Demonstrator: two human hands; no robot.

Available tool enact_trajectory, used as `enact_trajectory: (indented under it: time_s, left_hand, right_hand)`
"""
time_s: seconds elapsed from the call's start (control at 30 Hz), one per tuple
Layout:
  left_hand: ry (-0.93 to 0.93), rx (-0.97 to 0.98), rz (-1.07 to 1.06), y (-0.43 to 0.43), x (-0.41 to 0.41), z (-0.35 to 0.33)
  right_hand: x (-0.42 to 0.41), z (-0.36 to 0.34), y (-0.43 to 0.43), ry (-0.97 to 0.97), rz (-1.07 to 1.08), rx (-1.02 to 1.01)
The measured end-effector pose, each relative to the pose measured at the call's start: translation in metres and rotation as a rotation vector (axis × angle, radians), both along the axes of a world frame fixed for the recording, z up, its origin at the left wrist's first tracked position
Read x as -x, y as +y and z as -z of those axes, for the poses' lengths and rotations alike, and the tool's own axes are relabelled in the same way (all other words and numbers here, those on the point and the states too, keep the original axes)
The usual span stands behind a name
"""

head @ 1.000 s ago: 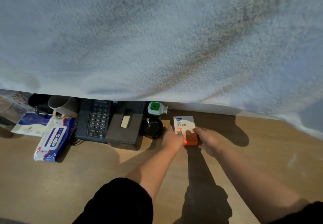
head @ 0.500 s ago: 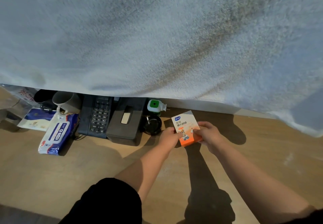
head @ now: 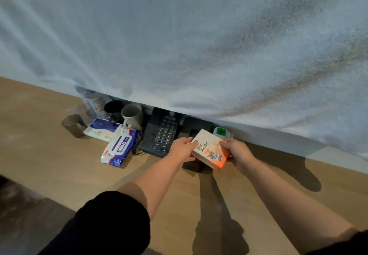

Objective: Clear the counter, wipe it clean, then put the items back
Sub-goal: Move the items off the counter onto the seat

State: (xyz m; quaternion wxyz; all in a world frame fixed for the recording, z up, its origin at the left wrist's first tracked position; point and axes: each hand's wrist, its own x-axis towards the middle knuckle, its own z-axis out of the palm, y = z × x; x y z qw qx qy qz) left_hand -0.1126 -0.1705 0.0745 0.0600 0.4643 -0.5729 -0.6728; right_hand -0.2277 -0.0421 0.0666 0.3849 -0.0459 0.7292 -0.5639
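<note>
Both hands, left hand (head: pixel 182 151) and right hand (head: pixel 238 153), hold an orange-and-white box (head: pixel 211 150) above the desk (head: pixel 59 165); a black telephone (head: pixel 161 135) lies at its nine o'clock, wipes pack (head: pixel 119 147) beyond.

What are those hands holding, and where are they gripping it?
A small orange-and-white cardboard box: the left hand grips its left side, the right hand its right side.

left arm (head: pixel 153 187): bare forearm, black sleeve pushed up | right arm (head: pixel 278 201): bare forearm, dark sleeve edge
</note>
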Motion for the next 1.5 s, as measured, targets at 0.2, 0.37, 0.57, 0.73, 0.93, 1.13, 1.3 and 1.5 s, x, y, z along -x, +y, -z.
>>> enact_trajectory:
  time_s: [0.2,0.37,0.57,0.73,0.93,1.13,1.3,1.5]
  left_hand:
    - [0.093,-0.028,-0.221,-0.11,-0.123,-0.026]
    - [0.214,-0.113,-0.393,-0.201,-0.246,-0.036]
    - [0.2,-0.185,-0.454,-0.288,-0.366,-0.031]
    - [0.218,-0.258,-0.604,-0.356,-0.437,-0.027]
    - [0.187,-0.203,-0.724,-0.461,-0.516,-0.005]
    - [0.121,-0.088,-0.907,-0.617,-0.611,0.012]
    - [-0.04,-0.022,-0.936,-0.734,-0.698,-0.003]
    - [-0.092,0.091,-0.984,-0.839,-0.804,-0.016]
  right_hand:
    - [-0.111,-0.015,-0.134,0.016,0.035,0.096]
    - [-0.222,-0.025,-0.249,0.03,-0.058,0.119]
    - [-0.338,-0.024,-0.349,0.115,-0.197,0.13]
    - [-0.411,-0.018,-0.418,0.115,-0.235,0.128]
    - [-0.479,-0.009,-0.56,0.115,-0.371,0.109]
    - [-0.561,0.014,-0.741,0.042,-0.56,0.118]
    - [-0.64,0.017,-0.871,-0.021,-0.681,0.096]
    - [-0.738,-0.003,-1.001,0.018,-0.926,0.111]
